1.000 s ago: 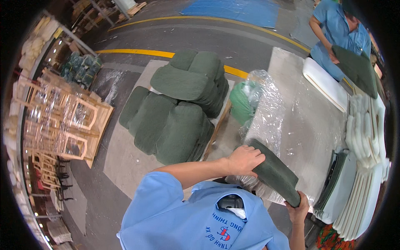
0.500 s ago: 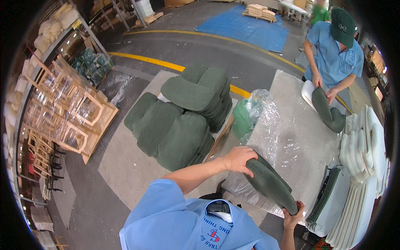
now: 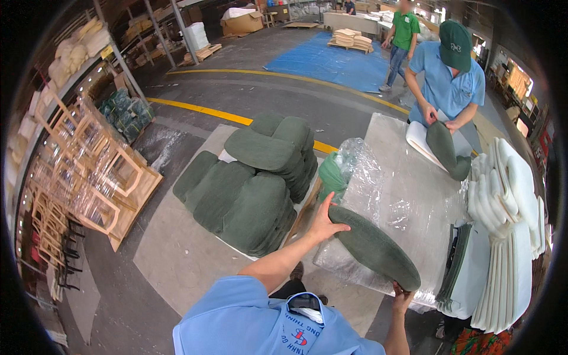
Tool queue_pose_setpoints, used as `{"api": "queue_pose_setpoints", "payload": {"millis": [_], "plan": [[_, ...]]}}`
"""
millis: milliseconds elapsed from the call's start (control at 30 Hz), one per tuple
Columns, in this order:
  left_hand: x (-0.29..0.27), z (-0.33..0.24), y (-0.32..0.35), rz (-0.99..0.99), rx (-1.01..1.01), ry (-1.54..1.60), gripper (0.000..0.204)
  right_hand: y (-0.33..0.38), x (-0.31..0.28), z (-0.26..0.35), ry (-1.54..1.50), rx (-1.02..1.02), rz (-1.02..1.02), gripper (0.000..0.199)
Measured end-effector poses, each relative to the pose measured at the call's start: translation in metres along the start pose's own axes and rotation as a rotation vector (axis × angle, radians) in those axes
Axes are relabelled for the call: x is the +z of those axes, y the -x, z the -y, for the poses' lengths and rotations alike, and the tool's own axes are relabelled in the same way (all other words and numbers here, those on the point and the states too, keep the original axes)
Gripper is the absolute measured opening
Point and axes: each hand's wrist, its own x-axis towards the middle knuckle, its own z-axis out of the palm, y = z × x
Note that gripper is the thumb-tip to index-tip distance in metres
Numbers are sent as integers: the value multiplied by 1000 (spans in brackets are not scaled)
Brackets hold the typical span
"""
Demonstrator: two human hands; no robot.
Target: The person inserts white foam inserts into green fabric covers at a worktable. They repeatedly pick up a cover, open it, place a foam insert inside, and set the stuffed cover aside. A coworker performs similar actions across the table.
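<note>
Hands [image 3: 324, 223] hold a green cushion [image 3: 377, 249] between them.

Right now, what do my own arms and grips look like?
Your left grip and right grip are ungloved; no watch or bracelet shows. The left forearm and right forearm are bare too. The left sleeve is short and light blue, part of a shirt with blue lettering and a red-and-blue emblem.
</note>
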Motion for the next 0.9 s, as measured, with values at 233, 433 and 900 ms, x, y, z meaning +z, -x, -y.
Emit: {"api": "queue_pose_setpoints", "payload": {"millis": [233,433,900], "plan": [[-81,19,29,-53,-288,175,94,59,30,68,142,134,106,70],[-191,96,112,-43,-843,584,89,52,150,59,36,363,201,56],[-491,126,-47,-603,-710,238,53,11,468,-42,-195,515,376,72]]}}
